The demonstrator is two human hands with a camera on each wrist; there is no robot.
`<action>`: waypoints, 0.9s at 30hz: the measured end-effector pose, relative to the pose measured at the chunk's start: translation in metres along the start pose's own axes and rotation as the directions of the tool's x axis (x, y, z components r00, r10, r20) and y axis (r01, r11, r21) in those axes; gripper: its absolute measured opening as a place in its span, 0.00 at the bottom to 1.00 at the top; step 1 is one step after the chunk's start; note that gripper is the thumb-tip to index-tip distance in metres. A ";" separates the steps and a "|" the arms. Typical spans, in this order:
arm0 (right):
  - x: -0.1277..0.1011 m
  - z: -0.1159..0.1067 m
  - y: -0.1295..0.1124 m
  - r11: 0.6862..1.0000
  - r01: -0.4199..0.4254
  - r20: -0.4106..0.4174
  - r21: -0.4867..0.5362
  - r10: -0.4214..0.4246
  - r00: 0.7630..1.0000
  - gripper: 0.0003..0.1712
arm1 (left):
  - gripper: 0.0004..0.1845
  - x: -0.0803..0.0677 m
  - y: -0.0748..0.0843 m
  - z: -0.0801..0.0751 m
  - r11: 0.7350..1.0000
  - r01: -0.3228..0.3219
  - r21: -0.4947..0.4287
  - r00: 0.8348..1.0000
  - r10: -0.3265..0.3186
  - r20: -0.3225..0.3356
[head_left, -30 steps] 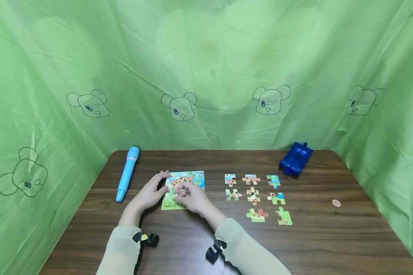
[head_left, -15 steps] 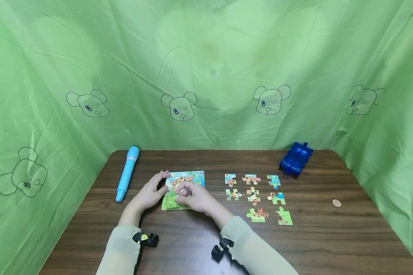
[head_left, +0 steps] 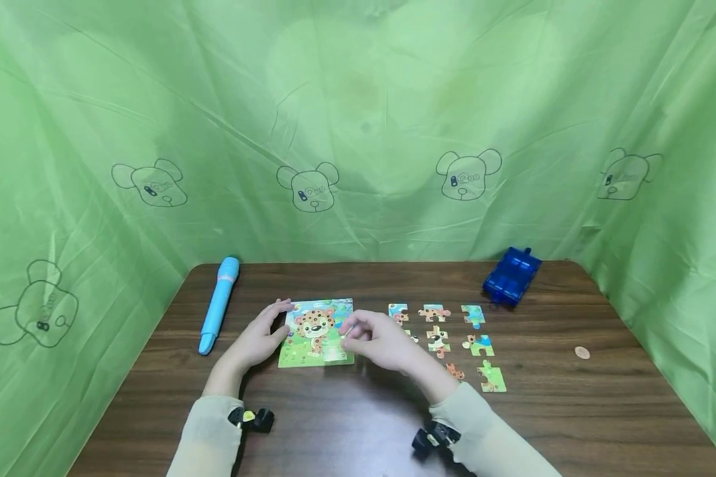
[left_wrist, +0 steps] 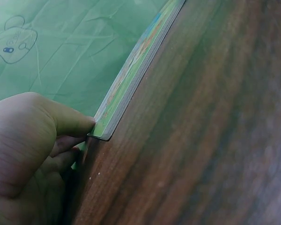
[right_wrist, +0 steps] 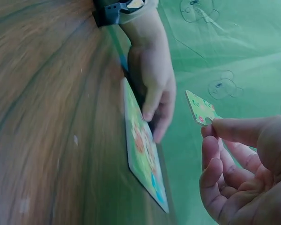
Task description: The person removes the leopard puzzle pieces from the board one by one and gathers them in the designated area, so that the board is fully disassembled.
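Observation:
A puzzle board (head_left: 316,332) with a spotted cartoon cat lies flat on the dark wooden table (head_left: 346,424). My left hand (head_left: 271,324) rests against the board's left edge with fingers stretched along it. Its thumb (left_wrist: 70,123) touches the board's near corner (left_wrist: 103,131). My right hand (head_left: 358,333) hovers just right of the board and pinches a small green puzzle piece (right_wrist: 201,108) between thumb and fingertips (right_wrist: 225,129), held above the table. In the right wrist view the board (right_wrist: 143,150) and the left hand (right_wrist: 154,79) lie beyond it.
Several loose puzzle pieces (head_left: 477,344) lie in rows right of the board, some hidden by my right arm. A light blue pen (head_left: 217,305) lies at the left, a blue plastic box (head_left: 511,276) at the back right, a coin (head_left: 583,352) far right. Green cloth walls surround the table.
My right hand has moved off the board's lower left and to the right, lifting a piece; the board's picture now shows fully. The left hand has stayed put.

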State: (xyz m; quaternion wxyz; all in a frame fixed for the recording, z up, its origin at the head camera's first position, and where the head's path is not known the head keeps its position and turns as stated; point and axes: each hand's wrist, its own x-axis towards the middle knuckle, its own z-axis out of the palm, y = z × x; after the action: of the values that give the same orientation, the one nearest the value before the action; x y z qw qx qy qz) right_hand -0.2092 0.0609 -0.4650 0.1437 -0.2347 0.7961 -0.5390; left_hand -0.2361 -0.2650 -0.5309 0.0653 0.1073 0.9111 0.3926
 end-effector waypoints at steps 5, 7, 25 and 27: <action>-0.019 -0.029 0.012 0.999 0.013 -0.001 -0.034 -0.013 1.000 0.08 | 0.28 -0.001 0.000 0.000 1.000 0.017 0.005 1.000 -0.017 0.013; -0.026 -0.041 0.019 1.000 0.000 -0.008 -0.028 -0.001 1.000 0.08 | 0.28 -0.001 -0.001 0.001 1.000 0.022 0.013 1.000 -0.022 0.014; -0.071 -0.083 0.055 0.987 -0.108 -0.024 -0.118 0.105 0.994 0.07 | 0.28 0.000 0.000 0.001 1.000 0.023 0.021 1.000 -0.023 0.010; -0.072 -0.083 0.058 0.987 -0.097 -0.014 -0.125 0.096 0.995 0.07 | 0.28 0.001 0.001 0.002 0.999 0.022 0.023 1.000 -0.022 0.010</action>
State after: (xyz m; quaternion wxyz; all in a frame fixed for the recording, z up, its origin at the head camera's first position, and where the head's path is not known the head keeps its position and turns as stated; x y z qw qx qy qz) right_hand -0.2006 0.1828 -0.4888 0.1516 -0.2024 0.8395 -0.4810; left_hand -0.2364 -0.2628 -0.5311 0.0732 0.1000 0.9162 0.3810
